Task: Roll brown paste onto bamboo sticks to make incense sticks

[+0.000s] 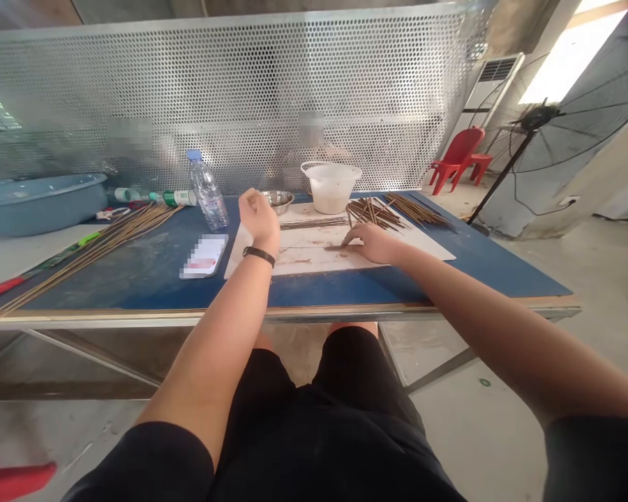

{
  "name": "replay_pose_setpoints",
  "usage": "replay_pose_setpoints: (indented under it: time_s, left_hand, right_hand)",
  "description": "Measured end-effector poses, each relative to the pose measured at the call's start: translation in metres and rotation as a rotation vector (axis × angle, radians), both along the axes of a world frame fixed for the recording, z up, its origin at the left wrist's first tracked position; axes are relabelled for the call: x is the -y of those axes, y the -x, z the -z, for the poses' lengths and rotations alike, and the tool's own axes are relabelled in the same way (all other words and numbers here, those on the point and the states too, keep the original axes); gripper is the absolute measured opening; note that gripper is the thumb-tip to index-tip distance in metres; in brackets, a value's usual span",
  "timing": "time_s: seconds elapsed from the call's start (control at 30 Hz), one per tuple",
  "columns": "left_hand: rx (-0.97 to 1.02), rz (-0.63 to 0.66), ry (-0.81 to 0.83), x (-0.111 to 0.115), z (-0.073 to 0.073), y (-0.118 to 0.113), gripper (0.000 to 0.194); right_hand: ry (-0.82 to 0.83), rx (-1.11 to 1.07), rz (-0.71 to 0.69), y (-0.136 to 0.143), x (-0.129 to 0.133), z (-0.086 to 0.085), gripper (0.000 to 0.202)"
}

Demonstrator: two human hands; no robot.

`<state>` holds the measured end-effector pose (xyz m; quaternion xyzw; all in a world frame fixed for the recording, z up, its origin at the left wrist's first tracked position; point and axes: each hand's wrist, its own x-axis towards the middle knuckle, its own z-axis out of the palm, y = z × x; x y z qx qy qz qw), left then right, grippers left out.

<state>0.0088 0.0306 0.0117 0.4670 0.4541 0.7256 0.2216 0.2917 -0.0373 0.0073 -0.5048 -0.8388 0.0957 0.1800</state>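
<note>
The right hand (369, 242) bends its fingertips onto a brown strip (335, 247) on the white board (423, 249) — whether gripping, one cannot tell. The left hand (259, 215) (beside the metal bowl (282, 200)) curls its fingers, contents hidden.

Left hand: I have it (259, 213) raised, left of the white bucket (331, 187) and nearer me; fingers curled in, inside of grip hidden.
Left wrist: bent, higher than the forearm.
Left forearm: (217, 338) slants up and forward toward the bucket's left side.
Right hand: mine (370, 242), low, nearer me than the bucket and slightly right of it; fingers bent, tips down, grip unclear.
Right forearm: (476, 317) long diagonal in from far right of the bucket.
Thighs: (353, 362) apart, nearer me than the bucket.
</note>
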Motion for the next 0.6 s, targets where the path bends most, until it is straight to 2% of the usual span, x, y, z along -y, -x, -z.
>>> replay_pose_setpoints:
  time_s: [0.07, 0.1, 0.27, 0.4, 0.5, 0.6]
  left_hand:
    - [-0.030, -0.091, -0.004, 0.004, 0.002, -0.010, 0.008]
    - [-0.067, -0.089, 0.014, 0.007, 0.003, -0.014, 0.009]
    - [-0.384, 0.178, 0.133, 0.020, 0.007, -0.023, 0.025]
    - [-0.591, 0.292, 0.162, 0.028, 0.009, -0.023, 0.027]
    - [-0.711, 0.337, 0.174, 0.028, 0.010, -0.023, 0.030]
    - [-0.747, 0.334, 0.160, 0.027, 0.009, -0.023, 0.029]
  right_hand:
    - [-0.055, 0.097, -0.051, -0.006, 0.001, 0.004, 0.032]
    - [-0.070, 0.127, -0.061, -0.005, 0.001, 0.006, 0.038]
    - [-0.095, 0.184, -0.017, 0.031, -0.005, 0.014, 0.074]
    - [-0.043, 0.211, 0.063, 0.062, -0.015, 0.020, 0.099]
    - [0.028, 0.244, 0.068, 0.065, -0.009, 0.024, 0.100]
    - [0.060, 0.281, 0.003, 0.057, 0.016, 0.029, 0.106]
